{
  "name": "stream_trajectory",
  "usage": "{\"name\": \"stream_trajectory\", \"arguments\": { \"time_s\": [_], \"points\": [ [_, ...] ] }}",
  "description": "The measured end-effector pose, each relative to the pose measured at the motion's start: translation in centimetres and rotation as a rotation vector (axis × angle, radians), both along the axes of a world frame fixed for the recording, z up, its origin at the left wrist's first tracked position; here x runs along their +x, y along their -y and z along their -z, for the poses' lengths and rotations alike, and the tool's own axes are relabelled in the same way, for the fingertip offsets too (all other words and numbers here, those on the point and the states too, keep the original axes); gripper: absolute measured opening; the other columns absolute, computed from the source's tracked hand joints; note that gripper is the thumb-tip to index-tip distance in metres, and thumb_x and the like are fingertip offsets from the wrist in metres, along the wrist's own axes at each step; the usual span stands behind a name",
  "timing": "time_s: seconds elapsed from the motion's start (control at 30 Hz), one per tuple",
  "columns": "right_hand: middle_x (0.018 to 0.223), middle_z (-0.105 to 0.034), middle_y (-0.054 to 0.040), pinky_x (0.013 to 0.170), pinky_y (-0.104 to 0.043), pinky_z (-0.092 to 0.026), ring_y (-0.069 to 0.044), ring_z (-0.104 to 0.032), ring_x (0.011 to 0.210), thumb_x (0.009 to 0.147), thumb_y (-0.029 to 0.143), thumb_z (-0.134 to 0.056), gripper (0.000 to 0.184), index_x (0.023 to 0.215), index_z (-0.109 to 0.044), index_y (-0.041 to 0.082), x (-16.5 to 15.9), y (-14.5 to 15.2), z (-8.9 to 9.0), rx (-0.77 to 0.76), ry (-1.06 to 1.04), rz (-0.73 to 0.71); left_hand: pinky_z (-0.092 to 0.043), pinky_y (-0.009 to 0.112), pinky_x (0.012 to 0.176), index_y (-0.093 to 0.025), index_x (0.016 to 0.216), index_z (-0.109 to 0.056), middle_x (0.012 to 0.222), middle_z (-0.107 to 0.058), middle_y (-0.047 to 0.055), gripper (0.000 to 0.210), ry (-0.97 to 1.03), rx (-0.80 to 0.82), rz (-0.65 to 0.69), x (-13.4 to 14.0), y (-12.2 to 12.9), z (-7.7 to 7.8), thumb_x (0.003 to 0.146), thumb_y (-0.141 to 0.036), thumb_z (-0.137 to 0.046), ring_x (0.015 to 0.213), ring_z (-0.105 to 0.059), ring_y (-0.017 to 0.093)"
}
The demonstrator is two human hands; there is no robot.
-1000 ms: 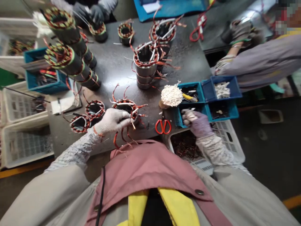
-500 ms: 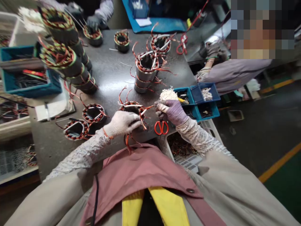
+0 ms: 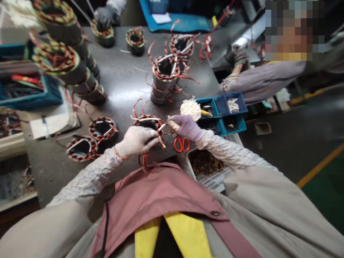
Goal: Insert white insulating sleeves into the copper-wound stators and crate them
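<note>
My left hand (image 3: 138, 140), in a white knit glove, is closed on the near side of a motor stator (image 3: 147, 122) at the table's front edge. Orange-red leads and white sleeving stick out around its ring of windings. To its right, my right hand (image 3: 185, 126), in a purple and white glove, is closed with the fingertips pinched at the end of the stator's right-hand lead. The fingers hide most of that lead. Below the right hand lie red-handled scissors (image 3: 182, 144). Behind it sits a bundle of short white tubes (image 3: 190, 109).
Two stators (image 3: 102, 128) rest at left, and a taller stator stack (image 3: 164, 79) stands behind. Large stacks (image 3: 57, 59) rise at back left. Blue bins (image 3: 233, 123) sit right, above a white crate (image 3: 215, 182). A co-worker's gloved hand (image 3: 106, 17) touches a far stator; another person's sleeve (image 3: 266, 82) is right.
My right hand has moved left toward the stator, and the length of lead showing between them is shorter. My left hand keeps its hold. The whole view has shifted slightly.
</note>
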State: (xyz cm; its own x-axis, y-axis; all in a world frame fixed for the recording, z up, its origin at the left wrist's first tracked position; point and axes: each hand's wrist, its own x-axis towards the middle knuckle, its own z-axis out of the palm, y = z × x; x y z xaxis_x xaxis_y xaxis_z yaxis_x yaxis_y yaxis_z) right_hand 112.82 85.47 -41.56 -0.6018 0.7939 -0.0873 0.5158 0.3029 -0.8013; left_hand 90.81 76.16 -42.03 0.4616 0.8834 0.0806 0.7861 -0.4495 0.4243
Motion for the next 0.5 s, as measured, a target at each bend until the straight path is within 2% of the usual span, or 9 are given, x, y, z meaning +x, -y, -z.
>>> {"name": "stream_trajectory", "arguments": {
  "time_s": [0.07,0.13,0.23,0.3,0.33,0.37,0.43,0.5],
  "points": [
    [0.080,-0.073,-0.0035,0.073,-0.024,-0.051,-0.013,-0.065,0.073,0.093,0.027,-0.057,0.022,0.086,-0.073,0.015,-1.0,1.2,1.2,0.024,-0.048,0.036,-0.045,0.027,0.060,-0.023,0.092,-0.075,0.082,-0.078,0.003,0.037,0.025,0.087,-0.016,-0.2,0.3,0.1,0.098,-0.047,-0.048,0.072,-0.071,0.016],
    [0.088,-0.075,-0.0039,0.077,-0.025,-0.053,-0.014,-0.068,0.078,0.094,0.029,-0.057,0.022,0.096,-0.075,0.016,-0.6,1.7,3.0,-0.015,-0.114,0.088,-0.048,0.026,0.060,-0.023,0.089,-0.074,0.084,-0.079,0.003,0.033,0.070,0.178,-0.019,-0.5,0.4,0.1,0.098,-0.044,-0.050,0.071,-0.072,0.016],
    [0.097,-0.076,-0.0043,0.078,-0.027,-0.057,-0.014,-0.071,0.079,0.096,0.026,-0.054,0.029,0.117,-0.073,0.017,4.7,1.2,6.0,-0.106,-0.067,0.311,-0.054,0.025,0.064,-0.024,0.089,-0.071,0.086,-0.079,0.001,0.017,0.152,0.275,0.004,-0.8,0.2,-0.3,0.095,-0.034,-0.059,0.073,-0.074,0.017],
    [0.109,-0.076,-0.0069,0.089,-0.030,-0.057,-0.017,-0.073,0.093,0.095,0.020,-0.055,0.032,0.122,-0.072,0.017,10.6,0.2,7.8,-0.123,0.175,0.488,-0.056,0.025,0.065,-0.025,0.090,-0.070,0.085,-0.079,0.000,0.007,0.190,0.281,0.017,-0.7,0.1,-0.7,0.092,-0.027,-0.063,0.073,-0.074,0.017],
    [0.117,-0.074,-0.0085,0.097,-0.031,-0.054,-0.019,-0.071,0.104,0.095,0.018,-0.054,0.034,0.123,-0.072,0.016,13.6,-0.6,8.6,-0.123,0.364,0.530,-0.056,0.025,0.065,-0.026,0.090,-0.070,0.084,-0.079,-0.001,0.006,0.203,0.271,0.020,-0.6,0.1,-0.9,0.090,-0.025,-0.064,0.072,-0.075,0.016],
    [0.125,-0.072,-0.0096,0.103,-0.032,-0.051,-0.021,-0.068,0.115,0.097,0.018,-0.051,0.036,0.127,-0.070,0.017,16.2,-1.7,9.3,-0.124,0.563,0.525,-0.057,0.025,0.064,-0.026,0.090,-0.069,0.083,-0.079,-0.001,0.005,0.211,0.259,0.020,-0.6,0.1,-1.1,0.089,-0.024,-0.064,0.071,-0.074,0.017],
    [0.136,-0.066,-0.0110,0.108,-0.035,-0.048,-0.023,-0.062,0.127,0.100,0.022,-0.046,0.040,0.135,-0.066,0.020,19.6,-4.0,10.3,-0.141,0.870,0.426,-0.058,0.026,0.060,-0.028,0.087,-0.069,0.080,-0.078,-0.002,0.005,0.215,0.250,0.006,-0.6,0.3,-1.4,0.087,-0.025,-0.065,0.068,-0.074,0.017],
    [0.138,-0.064,-0.0123,0.103,-0.034,-0.051,-0.025,-0.063,0.126,0.101,0.027,-0.048,0.040,0.138,-0.065,0.023,20.2,-5.9,10.7,-0.170,0.993,0.306,-0.058,0.029,0.054,-0.033,0.088,-0.071,0.077,-0.078,-0.004,0.010,0.202,0.258,-0.043,-0.9,0.7,-1.7,0.085,-0.028,-0.063,0.063,-0.074,0.020]
  ]
}}
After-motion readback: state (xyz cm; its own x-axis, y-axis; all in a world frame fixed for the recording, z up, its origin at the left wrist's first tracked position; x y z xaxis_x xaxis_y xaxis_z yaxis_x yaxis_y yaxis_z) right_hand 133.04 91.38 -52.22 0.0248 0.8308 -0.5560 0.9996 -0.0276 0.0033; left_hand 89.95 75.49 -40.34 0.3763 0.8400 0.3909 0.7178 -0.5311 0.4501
